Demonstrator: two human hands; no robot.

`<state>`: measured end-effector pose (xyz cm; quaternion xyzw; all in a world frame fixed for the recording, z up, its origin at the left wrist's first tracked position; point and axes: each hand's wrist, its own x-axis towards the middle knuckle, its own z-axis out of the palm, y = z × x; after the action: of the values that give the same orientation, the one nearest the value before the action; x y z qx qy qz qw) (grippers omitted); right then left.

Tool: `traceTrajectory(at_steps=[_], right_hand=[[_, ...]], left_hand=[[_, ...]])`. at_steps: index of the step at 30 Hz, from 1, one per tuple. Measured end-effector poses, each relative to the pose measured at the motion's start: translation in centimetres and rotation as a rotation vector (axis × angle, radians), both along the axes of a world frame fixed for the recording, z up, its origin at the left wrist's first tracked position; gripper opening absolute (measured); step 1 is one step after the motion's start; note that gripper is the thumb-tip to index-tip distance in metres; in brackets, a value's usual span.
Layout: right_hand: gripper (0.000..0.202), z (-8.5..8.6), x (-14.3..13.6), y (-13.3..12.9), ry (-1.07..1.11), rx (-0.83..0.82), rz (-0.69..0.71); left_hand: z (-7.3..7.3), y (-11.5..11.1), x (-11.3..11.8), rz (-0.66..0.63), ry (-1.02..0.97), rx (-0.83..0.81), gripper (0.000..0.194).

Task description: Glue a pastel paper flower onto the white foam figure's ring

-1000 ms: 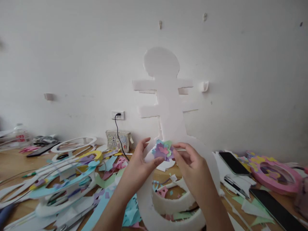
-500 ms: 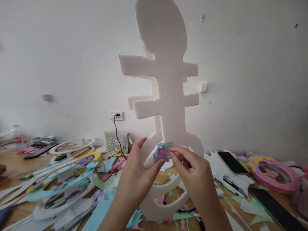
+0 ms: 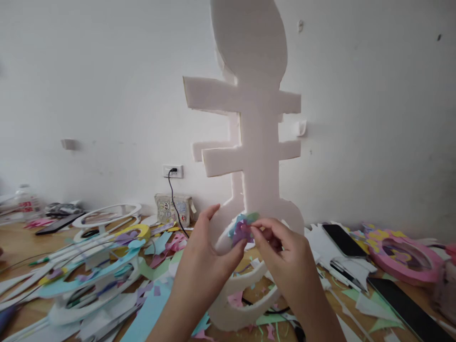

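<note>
A tall white foam cutout, rounded at the top with pairs of side bars, stands upright before me. My left hand grips its rounded lower part, thumb at the front and fingers partly hidden behind. Small paper flowers in blue, purple, pink and green sit on the foam's lower edge beside that thumb. At the flowers' right side, my right hand pinches a purple-pink paper flower between thumb and forefinger; its other fingers are curled.
Paper scraps litter the wooden table. White and blue ring-shaped foam pieces lie left. A pink ring piece, a phone, a pen and a larger dark device lie right. A patterned pouch and plugged-in cable are behind.
The foam cutout has shifted slightly to the right, its flowers with it. My right fingertips have moved in closer over the purple-pink flower. My left hand keeps its grip.
</note>
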<state>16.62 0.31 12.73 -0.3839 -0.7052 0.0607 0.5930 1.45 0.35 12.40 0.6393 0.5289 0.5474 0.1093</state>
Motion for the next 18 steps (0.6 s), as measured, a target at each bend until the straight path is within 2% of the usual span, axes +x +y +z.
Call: traceTrajectory(at_steps=[7,18], right_hand=[[0.012,0.03,0.15,-0.11,-0.011,-0.003,0.012],[0.008,-0.21,0.09,0.15,0.006,0.016,-0.003]], left_hand=[[0.06,0.03,0.06,-0.014,0.003,0.002,0.063],[-0.42,0.19,0.07,0.011,0.047,0.107,0.061]])
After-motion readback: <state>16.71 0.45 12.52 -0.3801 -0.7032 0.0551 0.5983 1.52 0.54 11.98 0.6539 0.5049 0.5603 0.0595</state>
